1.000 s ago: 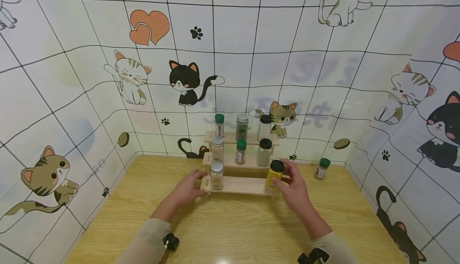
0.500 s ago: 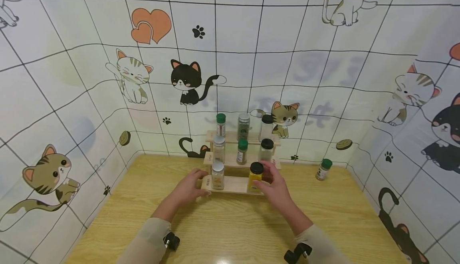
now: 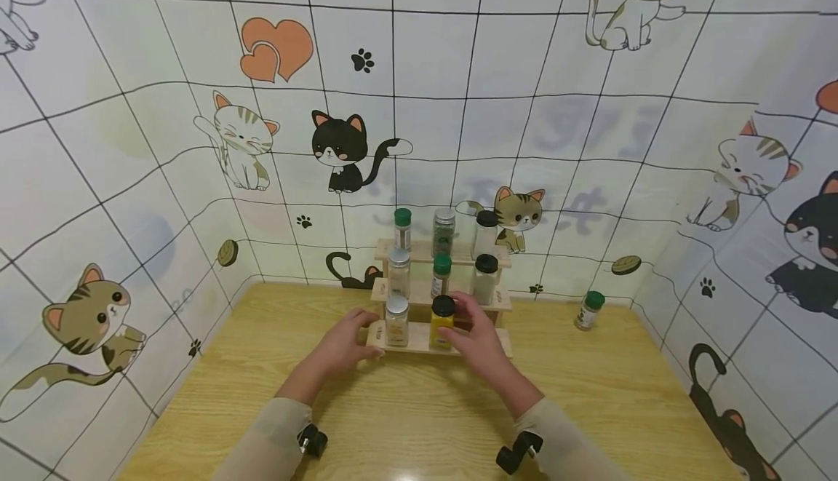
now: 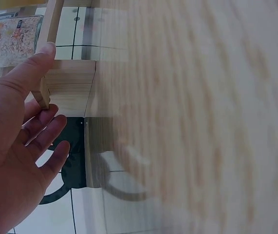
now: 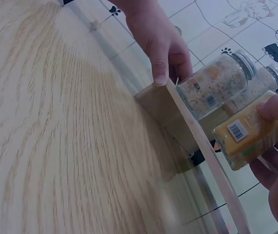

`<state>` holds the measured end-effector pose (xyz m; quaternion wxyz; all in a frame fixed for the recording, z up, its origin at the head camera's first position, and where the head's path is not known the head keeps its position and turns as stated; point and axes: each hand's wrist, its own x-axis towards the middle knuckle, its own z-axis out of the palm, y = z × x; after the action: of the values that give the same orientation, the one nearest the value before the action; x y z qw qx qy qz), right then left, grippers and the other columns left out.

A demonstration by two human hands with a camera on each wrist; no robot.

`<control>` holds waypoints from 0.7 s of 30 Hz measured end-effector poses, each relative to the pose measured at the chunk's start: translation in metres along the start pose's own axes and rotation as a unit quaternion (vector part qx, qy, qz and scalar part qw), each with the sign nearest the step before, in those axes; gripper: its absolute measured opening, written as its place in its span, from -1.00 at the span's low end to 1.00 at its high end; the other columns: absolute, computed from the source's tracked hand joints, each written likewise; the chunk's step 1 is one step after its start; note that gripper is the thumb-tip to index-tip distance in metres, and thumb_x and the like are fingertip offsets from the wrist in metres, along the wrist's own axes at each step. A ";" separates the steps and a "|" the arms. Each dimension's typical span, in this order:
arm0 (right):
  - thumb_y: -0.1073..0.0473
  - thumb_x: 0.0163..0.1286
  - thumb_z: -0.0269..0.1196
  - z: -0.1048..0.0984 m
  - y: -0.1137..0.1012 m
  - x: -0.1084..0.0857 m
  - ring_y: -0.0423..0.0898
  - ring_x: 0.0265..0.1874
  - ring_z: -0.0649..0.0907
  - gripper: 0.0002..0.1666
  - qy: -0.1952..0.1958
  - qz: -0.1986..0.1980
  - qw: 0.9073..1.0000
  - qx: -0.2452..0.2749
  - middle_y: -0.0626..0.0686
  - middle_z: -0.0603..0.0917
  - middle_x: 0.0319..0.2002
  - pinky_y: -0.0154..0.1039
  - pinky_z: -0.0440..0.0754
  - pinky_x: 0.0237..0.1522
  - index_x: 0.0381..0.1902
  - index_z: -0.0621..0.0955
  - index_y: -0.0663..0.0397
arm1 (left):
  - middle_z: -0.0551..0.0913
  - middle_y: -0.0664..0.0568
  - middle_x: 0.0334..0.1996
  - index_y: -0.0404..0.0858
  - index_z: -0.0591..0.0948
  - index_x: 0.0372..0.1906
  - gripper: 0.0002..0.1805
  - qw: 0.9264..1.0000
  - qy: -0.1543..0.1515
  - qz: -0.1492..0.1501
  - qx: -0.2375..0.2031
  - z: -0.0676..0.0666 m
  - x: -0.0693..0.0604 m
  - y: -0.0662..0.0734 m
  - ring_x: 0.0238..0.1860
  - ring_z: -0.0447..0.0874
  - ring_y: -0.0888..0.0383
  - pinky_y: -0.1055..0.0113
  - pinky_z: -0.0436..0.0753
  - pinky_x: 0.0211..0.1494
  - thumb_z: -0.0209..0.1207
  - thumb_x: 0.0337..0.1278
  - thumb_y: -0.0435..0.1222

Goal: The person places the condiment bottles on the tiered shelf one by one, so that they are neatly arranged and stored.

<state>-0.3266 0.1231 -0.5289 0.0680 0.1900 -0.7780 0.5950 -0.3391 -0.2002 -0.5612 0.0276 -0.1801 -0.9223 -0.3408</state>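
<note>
A three-step wooden spice rack (image 3: 419, 341) stands on the table, with spice jars on its steps. My left hand (image 3: 343, 339) grips the left end of the lowest step; in the left wrist view its thumb (image 4: 34, 68) lies on the board's edge and fingers curl below. Between thumb and fingers my right hand (image 3: 483, 346) holds a yellow spice jar (image 3: 441, 330) with a black lid, at the middle of the lowest step. Whether the jar's base (image 5: 229, 151) touches the board cannot be told. Left of it stands a silver-lidded jar (image 3: 396, 324) with pale contents.
A green-lidded jar (image 3: 590, 311) stands alone on the table (image 3: 419, 415), right of the rack. On the middle step are silver-, green- and black-lidded jars; the top step bears three more. Cat-printed wall sheeting (image 3: 432, 52) encloses the table behind and at both sides.
My right hand has carried the yellow jar leftward along the lowest step, from its right end to the middle. My left hand has stayed at the rack's left end.
</note>
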 end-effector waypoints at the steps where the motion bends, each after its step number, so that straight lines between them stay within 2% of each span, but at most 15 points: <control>1: 0.37 0.44 0.53 0.002 0.001 0.000 0.12 0.27 0.68 -0.20 -0.001 -0.003 1.000 -0.001 0.11 0.69 0.26 0.19 0.66 0.35 0.54 0.52 -0.15 | 0.61 -0.03 0.27 -0.23 0.62 0.43 -0.23 1.000 0.000 -0.001 -0.002 0.000 0.000 0.000 0.31 0.64 -0.13 -0.18 0.65 0.35 0.65 0.19 -0.10; 8: 0.35 0.47 0.51 0.007 0.013 0.000 0.10 0.27 0.67 -0.20 -0.013 -0.033 0.999 -0.011 0.08 0.68 0.28 0.22 0.65 0.36 0.55 0.50 -0.17 | 0.59 0.00 0.29 -0.20 0.61 0.44 -0.24 1.000 -0.006 -0.010 -0.009 0.000 0.000 0.001 0.34 0.62 -0.12 -0.16 0.63 0.39 0.65 0.20 -0.10; 13: 0.35 0.48 0.50 0.006 0.014 0.001 0.10 0.28 0.68 -0.18 -0.023 -0.050 0.998 -0.020 0.07 0.67 0.29 0.21 0.66 0.35 0.57 0.46 -0.18 | 0.59 0.02 0.30 -0.18 0.61 0.44 -0.24 1.000 -0.001 -0.017 -0.011 -0.001 0.001 0.001 0.35 0.62 -0.08 -0.13 0.63 0.40 0.66 0.19 -0.09; 18: 0.36 0.46 0.52 0.008 0.016 0.000 0.08 0.29 0.68 -0.15 -0.017 -0.050 0.998 -0.039 0.04 0.68 0.30 0.17 0.67 0.33 0.58 0.45 -0.15 | 0.59 0.01 0.29 -0.19 0.61 0.44 -0.24 1.000 -0.005 -0.010 -0.007 0.000 0.000 0.000 0.33 0.63 -0.09 -0.13 0.64 0.38 0.65 0.19 -0.11; 21: 0.40 0.42 0.53 0.010 0.016 -0.001 0.12 0.28 0.69 -0.14 -0.006 -0.059 0.998 -0.033 0.08 0.68 0.30 0.22 0.67 0.32 0.57 0.46 -0.07 | 0.59 0.01 0.30 -0.19 0.61 0.45 -0.24 1.000 -0.007 -0.013 -0.008 0.000 -0.001 0.001 0.35 0.62 -0.09 -0.14 0.63 0.39 0.65 0.20 -0.11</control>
<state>-0.3304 0.1171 -0.5462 0.1043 0.2364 -0.7851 0.5630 -0.3382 -0.1999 -0.5608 0.0147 -0.1706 -0.9220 -0.3474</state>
